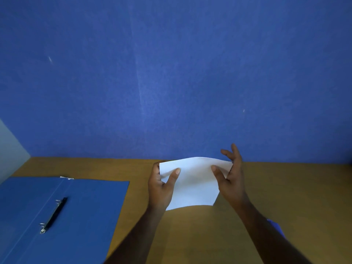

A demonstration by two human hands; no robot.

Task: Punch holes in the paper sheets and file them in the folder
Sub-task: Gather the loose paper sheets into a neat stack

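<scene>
Head view: the fingers of the left hand pinch the left edge of a white paper sheet, thumb on the near face; the right hand pinches the right edge with its thumb in front while two of its fingers stick up free behind. The sheet is held off the counter, right of centre, slightly bowed between both grips, probably to keep it flat and square for punching or lining up. How many sheets are in the grip cannot be told; it looks like one. One blue ring binder lies open at near left, its two metal rings facing up, ready to take paper. No hole punch shows.
</scene>
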